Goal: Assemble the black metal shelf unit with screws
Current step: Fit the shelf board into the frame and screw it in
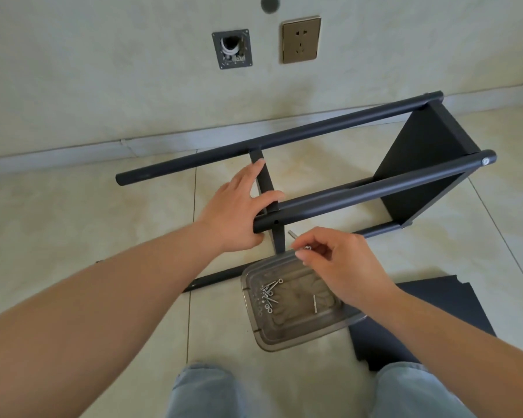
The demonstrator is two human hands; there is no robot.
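Fingers [255, 173] of the left hand [236, 212] curl around the near tube [375, 188] of the shelf frame [420, 158] lying on the floor [73, 212]. The right hand [341, 267] pinches a partly hidden screw [292, 235] above the clear tray [254, 333].

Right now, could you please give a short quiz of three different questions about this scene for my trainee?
1. True or false: the left hand grips the end of the near black tube.
2. The loose screws lie in: A) a clear plastic tray, B) a cardboard box, C) on the black panel.
3. What does the right hand pinch?

Key: 1 true; 2 A; 3 a screw, held above the tray.
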